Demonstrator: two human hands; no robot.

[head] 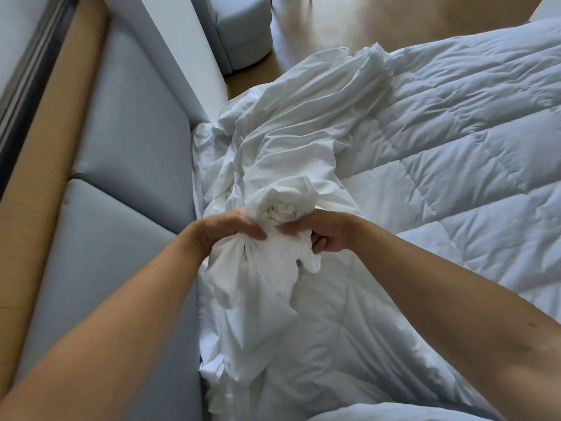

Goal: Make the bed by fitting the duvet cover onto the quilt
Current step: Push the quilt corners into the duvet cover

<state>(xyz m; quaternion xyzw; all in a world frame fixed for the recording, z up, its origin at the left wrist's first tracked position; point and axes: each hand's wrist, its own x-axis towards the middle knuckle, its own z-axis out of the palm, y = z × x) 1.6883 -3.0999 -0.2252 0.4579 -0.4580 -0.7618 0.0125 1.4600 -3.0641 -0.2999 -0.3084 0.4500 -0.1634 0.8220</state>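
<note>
While both bare arms reach forward from the bottom of the view, the two hands meet close together over the bed, each clamped on the same bunch of white cloth. The left hand curls its fingers and thumb around a gathered neck of the duvet cover, so the fabric below it hangs in tight pleats. The right hand, just beside it, grips the cloth from the other side, fingers curled under a crumpled wad that bulges up between the two hands. It is not clear whether a corner of the quilt is bundled inside that wad. The duvet cover lies in a long, wrinkled heap along the left edge of the bed, running from the hands away toward the far end, partly on top of the quilt. The quilt, white and stitched in puffy squares, spreads flat across the right side. Against the bed's left edge stands a padded grey headboard with a wooden ledge behind it. Beyond the bed are a wooden floor and a pale rounded armchair.
</note>
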